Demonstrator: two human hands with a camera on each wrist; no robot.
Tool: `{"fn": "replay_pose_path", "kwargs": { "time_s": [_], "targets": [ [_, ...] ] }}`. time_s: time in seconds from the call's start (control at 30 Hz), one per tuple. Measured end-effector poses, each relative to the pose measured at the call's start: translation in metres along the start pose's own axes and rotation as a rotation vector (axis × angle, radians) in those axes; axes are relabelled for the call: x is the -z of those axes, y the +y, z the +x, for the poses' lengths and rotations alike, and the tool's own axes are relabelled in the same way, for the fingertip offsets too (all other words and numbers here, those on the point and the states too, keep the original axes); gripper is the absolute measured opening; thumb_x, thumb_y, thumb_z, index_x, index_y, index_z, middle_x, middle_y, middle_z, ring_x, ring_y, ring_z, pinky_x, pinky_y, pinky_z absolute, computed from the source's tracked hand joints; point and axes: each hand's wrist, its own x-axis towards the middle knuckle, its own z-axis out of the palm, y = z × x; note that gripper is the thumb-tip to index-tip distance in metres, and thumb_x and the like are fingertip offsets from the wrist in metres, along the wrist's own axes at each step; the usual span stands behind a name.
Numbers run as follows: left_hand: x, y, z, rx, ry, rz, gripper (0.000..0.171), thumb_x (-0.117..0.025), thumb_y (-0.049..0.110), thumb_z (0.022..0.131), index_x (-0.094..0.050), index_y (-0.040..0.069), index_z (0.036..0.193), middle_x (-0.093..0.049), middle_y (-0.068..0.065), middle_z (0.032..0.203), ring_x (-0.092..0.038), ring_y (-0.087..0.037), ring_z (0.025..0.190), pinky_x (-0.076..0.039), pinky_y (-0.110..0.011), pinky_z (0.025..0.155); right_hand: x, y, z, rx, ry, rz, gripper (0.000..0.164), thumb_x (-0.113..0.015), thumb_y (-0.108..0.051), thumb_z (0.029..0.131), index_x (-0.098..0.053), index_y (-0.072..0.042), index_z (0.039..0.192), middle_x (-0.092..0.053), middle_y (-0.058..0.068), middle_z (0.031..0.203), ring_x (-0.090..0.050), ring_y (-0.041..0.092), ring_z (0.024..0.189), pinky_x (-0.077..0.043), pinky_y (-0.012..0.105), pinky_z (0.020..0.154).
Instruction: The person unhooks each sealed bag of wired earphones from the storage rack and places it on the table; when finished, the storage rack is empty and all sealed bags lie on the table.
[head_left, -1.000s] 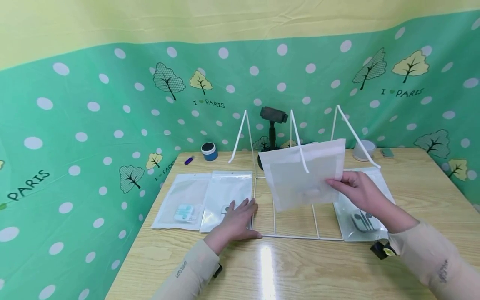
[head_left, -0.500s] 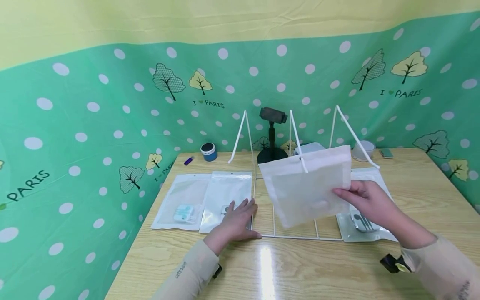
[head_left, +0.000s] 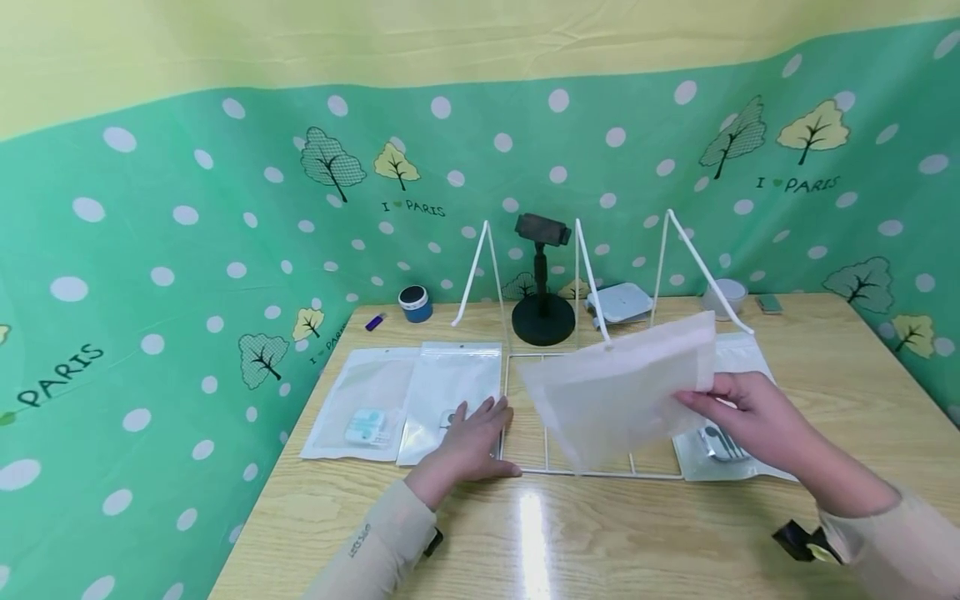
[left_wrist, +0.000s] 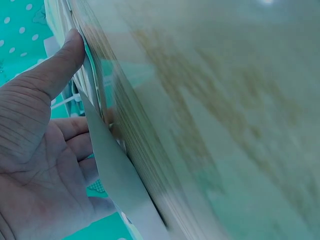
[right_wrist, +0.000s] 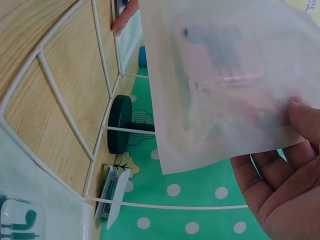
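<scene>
My right hand pinches the right edge of a translucent white zip pouch between thumb and fingers. The pouch tilts, and its top edge meets the tip of the middle prong of a white wire rack. In the right wrist view, blurred shapes show through the pouch. My left hand rests at the rack's left base corner, fingers spread over a flat pouch and thumb by the front wire. The left wrist view shows that hand's thumb extended along the edge.
Another pouch with a small white case lies far left. A pouch with earphones lies right of the rack. Behind stand a black stand, a white device, a blue speaker, a white round container and a purple stick.
My right hand has drawn the pouch rightward, down and toward me, so the prong that overlapped its front now only meets its top edge. My left hand has stayed in place.
</scene>
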Motion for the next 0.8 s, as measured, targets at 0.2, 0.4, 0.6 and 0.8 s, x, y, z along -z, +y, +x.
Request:
{"fn": "replay_pose_path", "kwargs": {
  "time_s": [0.2,0.4,0.6,0.8],
  "targets": [
    [0.001,0.000,-0.001,0.008,-0.003,-0.007,0.096,-0.074,0.061,0.075,-0.040,0.009,0.148,-0.028,-0.009,0.158,-0.024,-0.028,0.146,-0.014,-0.061,0.114,0.005,-0.006,-0.008,0.038,0.022,0.047,0.027,-0.064,0.011,0.087,-0.075,-0.010,0.101,-0.069,-0.016,0.103,-0.063,-0.002,0.093,-0.052,0.014,0.071],
    [0.002,0.001,-0.002,0.001,-0.004,-0.009,0.096,-0.074,0.060,0.076,-0.039,0.008,0.149,-0.028,-0.010,0.158,-0.024,-0.029,0.145,-0.014,-0.061,0.114,0.018,-0.009,-0.021,0.038,0.094,0.166,0.031,-0.055,0.019,0.088,-0.072,-0.001,0.104,-0.071,-0.010,0.107,-0.066,0.001,0.094,-0.053,0.016,0.073],
    [0.005,0.001,-0.003,0.002,-0.005,-0.019,0.094,-0.075,0.058,0.077,-0.040,0.008,0.148,-0.028,-0.011,0.158,-0.023,-0.029,0.145,-0.014,-0.062,0.113,0.037,-0.005,-0.030,0.085,0.202,0.432,0.031,-0.046,0.024,0.089,-0.065,0.010,0.109,-0.071,-0.001,0.111,-0.066,0.006,0.099,-0.052,0.014,0.079],
    [0.006,0.002,-0.005,-0.003,0.000,-0.023,0.094,-0.075,0.058,0.077,-0.040,0.007,0.148,-0.029,-0.011,0.157,-0.024,-0.030,0.145,-0.014,-0.062,0.113,0.061,0.005,-0.039,0.189,0.415,0.664,0.019,-0.047,0.022,0.090,-0.063,0.018,0.101,-0.071,0.009,0.107,-0.066,0.014,0.100,-0.049,0.014,0.084]
  ]
}}
